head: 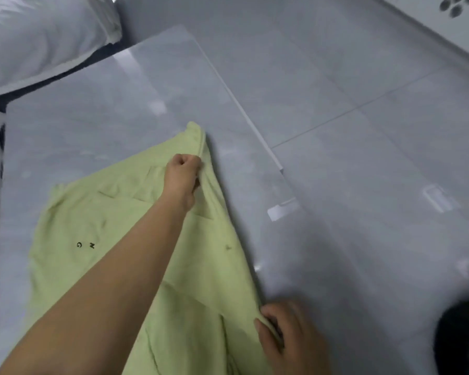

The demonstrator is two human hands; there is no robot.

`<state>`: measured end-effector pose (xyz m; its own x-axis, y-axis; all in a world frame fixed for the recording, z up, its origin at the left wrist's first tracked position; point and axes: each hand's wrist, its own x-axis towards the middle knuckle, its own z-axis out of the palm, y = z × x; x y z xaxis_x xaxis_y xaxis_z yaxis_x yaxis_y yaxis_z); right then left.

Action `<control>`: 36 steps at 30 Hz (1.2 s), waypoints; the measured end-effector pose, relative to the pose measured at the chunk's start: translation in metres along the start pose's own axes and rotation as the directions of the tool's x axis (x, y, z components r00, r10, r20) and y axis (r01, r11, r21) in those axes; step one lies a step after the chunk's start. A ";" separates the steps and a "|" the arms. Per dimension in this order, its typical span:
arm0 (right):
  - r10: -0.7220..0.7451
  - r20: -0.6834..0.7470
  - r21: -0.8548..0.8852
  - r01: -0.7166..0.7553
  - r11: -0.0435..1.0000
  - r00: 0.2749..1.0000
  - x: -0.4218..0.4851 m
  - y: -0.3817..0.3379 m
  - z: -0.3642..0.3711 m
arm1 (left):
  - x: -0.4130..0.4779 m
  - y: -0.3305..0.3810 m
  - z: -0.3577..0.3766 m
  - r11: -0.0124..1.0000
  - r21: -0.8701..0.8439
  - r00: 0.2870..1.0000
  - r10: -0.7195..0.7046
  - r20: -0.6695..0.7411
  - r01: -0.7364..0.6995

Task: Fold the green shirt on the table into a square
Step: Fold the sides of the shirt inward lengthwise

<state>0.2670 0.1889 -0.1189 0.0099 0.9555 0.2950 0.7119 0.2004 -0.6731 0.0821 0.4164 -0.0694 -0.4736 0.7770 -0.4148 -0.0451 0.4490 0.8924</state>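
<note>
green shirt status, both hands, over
Left hand grips green shirt far edge. Right hand pinches near edge. Partly spread on table, not yet square. Nothing blocking.

Bare left forearm (114, 280); left grip (183, 171), right grip (290, 336) both ungloved.

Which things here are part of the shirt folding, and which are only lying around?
In the job: green shirt, left hand, right hand, table.
Lying about: white pillow, dark object at lower right.

Pale green shirt (98, 234) — black letters — on grey table (119, 104).
</note>
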 end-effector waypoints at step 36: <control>-0.374 0.434 -0.270 0.515 0.814 0.820 -0.040 -0.043 0.089 | -0.015 -0.101 -0.127 0.331 0.762 0.826 0.318 0.465 -0.557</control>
<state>0.1730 0.1613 -0.1622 -0.5631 0.8020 0.1995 0.7739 0.5964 -0.2131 -0.0183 0.3035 -0.1312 0.0038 0.9899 -0.1417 0.9191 0.0524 0.3906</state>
